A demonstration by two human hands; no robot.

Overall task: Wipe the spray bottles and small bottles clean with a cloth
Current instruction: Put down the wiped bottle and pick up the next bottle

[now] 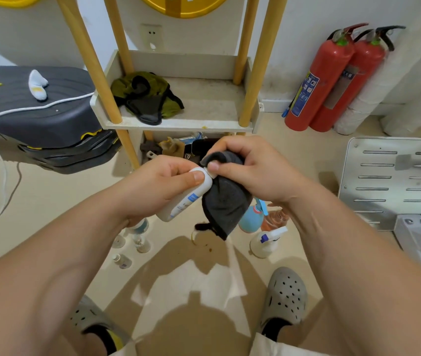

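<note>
Dark cloth, white bottle — both half-covered

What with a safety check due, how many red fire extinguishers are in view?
2. One red fire extinguisher with a blue label stands by the white wall; the other stands beside it, on its right.

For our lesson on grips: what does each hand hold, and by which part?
The left hand grips a white bottle round its upper body, thumb by the cap. The right hand pinches a dark cloth at its top.
</note>
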